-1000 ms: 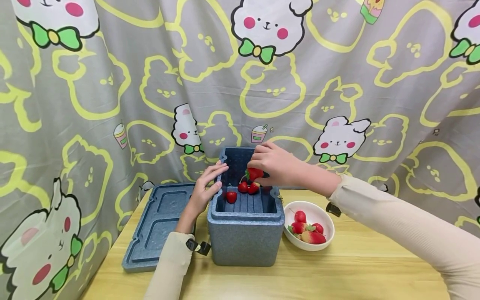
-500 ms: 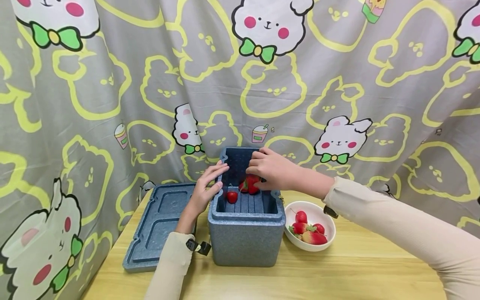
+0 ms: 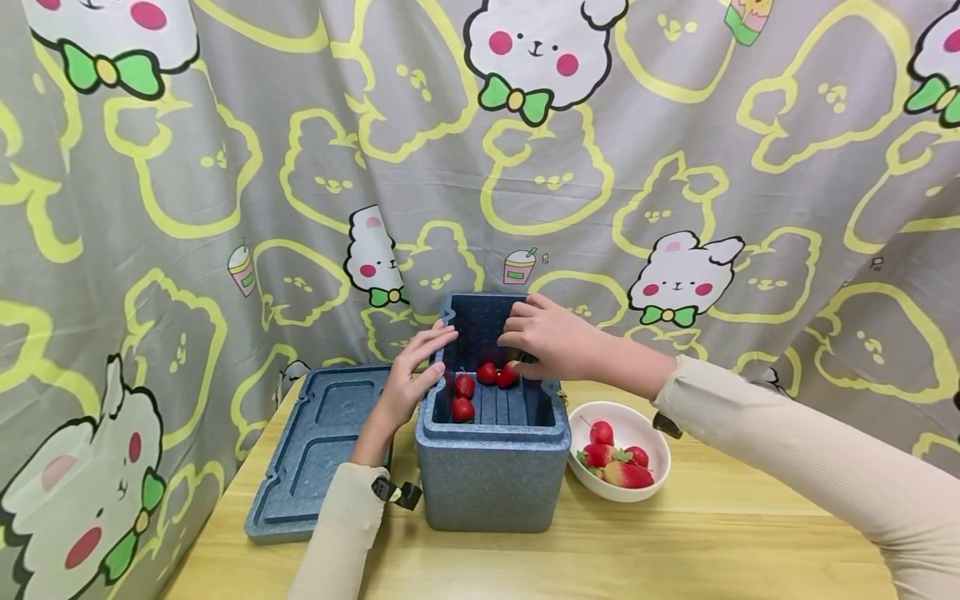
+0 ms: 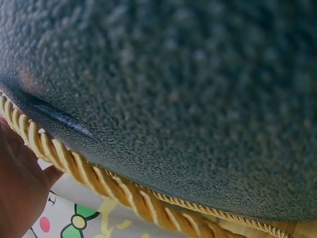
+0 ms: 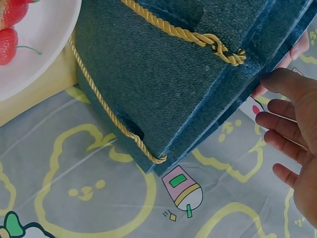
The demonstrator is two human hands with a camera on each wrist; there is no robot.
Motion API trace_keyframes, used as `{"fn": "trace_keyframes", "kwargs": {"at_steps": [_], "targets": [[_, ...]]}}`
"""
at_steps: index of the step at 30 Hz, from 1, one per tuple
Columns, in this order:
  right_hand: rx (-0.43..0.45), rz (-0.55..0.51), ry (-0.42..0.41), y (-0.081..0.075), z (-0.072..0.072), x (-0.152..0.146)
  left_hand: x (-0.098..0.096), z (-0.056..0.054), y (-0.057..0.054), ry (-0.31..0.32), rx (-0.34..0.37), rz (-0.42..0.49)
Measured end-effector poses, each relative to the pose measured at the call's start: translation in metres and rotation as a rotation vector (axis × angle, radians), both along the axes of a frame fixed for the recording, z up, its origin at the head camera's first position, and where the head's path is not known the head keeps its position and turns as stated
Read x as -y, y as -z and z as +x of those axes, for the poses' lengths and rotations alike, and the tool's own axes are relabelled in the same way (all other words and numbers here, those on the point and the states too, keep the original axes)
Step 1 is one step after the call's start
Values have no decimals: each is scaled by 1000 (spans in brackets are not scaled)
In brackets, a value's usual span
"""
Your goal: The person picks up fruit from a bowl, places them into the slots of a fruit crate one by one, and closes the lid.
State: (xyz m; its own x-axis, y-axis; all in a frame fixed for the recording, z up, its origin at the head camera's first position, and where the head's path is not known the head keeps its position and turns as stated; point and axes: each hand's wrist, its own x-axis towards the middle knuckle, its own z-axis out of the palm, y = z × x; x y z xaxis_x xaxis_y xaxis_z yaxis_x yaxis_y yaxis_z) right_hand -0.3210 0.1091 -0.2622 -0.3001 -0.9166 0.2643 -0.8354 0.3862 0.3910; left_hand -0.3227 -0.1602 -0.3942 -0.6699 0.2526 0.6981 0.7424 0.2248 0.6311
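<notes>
Since the earlier frame, the right hand (image 3: 551, 342) has let go of its strawberry; fingers now relaxed, holding nothing, over the far right rim of the foam box (image 3: 492, 467). Four strawberries (image 3: 462, 409) lie inside. Left hand (image 3: 408, 371), fingers straight, rests against the box's left rim. Lid (image 3: 315, 450) lies left; bowl (image 3: 652, 442) of strawberries sits right.

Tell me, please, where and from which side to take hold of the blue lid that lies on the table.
Grip the blue lid at its near raised rim, coming from the front left. It lies flat, inner side up, so fingers can hook over that rim. Its right edge sits close against the foam box and the left hand.
</notes>
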Motion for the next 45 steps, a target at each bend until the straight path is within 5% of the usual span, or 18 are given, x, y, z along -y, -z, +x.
{"fn": "trace_keyframes", "kwargs": {"at_steps": [19, 34, 45], "targets": [[24, -162, 54, 11, -5, -69, 0, 0, 0, 0, 8, 2], [66, -214, 133, 56, -1, -124, -2, 1, 0, 16, -10, 3], [183, -172, 134, 94, 4, -137, -2, 3, -1, 18, 2, 6]]}}
